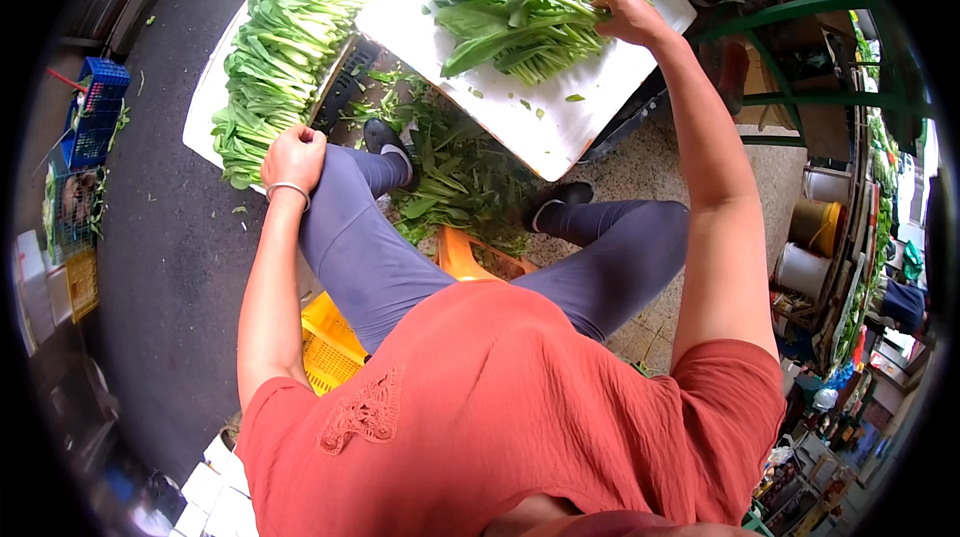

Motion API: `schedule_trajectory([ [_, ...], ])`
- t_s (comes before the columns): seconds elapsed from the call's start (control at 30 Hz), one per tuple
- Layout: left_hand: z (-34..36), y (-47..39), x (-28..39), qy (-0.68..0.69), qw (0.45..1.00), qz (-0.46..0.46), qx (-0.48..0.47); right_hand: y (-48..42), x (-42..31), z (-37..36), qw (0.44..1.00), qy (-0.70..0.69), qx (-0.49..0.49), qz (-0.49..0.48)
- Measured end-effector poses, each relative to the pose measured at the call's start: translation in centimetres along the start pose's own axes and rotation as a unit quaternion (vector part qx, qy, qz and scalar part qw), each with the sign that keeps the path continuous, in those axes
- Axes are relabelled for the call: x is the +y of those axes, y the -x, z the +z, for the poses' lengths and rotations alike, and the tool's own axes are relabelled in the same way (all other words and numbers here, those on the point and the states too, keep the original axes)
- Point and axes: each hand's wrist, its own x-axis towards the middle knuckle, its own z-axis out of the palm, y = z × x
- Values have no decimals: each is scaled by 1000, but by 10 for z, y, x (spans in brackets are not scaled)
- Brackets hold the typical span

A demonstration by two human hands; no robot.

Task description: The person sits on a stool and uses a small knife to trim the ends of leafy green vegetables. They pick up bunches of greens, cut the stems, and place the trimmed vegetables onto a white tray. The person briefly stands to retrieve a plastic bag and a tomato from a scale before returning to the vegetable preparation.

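Observation:
My right hand (pixel 634 17) is at the stem ends of leafy greens (pixel 495 19), heaped on a white foam board (pixel 559 120); its fingers are closed around some stems. My left hand (pixel 294 158) rests by my left knee, fingers curled, at the near edge of a white foam box (pixel 217 109). That box holds stacked bunches of leafy greens (pixel 281 49) with pale stems. Whether the left fingers hold anything is hidden.
Loose leaves (pixel 442 169) lie heaped on the ground between my feet. A yellow plastic crate (pixel 330 342) is beside my left thigh. Blue crates (pixel 97 113) stand far left, and buckets (pixel 814 225) and green metal bars (pixel 817 98) are at the right.

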Motion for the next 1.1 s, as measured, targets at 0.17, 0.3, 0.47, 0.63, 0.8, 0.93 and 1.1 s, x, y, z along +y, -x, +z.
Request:
schedule_trajectory([
  [0.17, 1, -2, 3, -2, 1000, -1, -3, -4, 0, -13, 981, -189, -29, 34],
  [0.3, 0, -1, 1, -2, 1000, -2, -4, 15, -30, -35, 952, -299, -45, 34],
  [0.47, -2, 2, -2, -3, 1000, -6, -3, 47, -57, -66, 918, -395, -20, 37],
  [0.63, 4, 0, -13, 11, 1000, -2, 6, 106, -80, -63, 870, -492, 21, 34],
  [0.8, 3, 4, -16, 28, 999, 7, 19, 157, -101, 24, 792, -593, -76, 129],
  [0.93, 6, 11, -15, 18, 998, 28, 44, 174, -91, 113, 717, -646, -158, 210],
  [1.1, 15, 34, 4, -61, 938, 284, 190, 183, -87, 135, 628, -732, -157, 212],
])
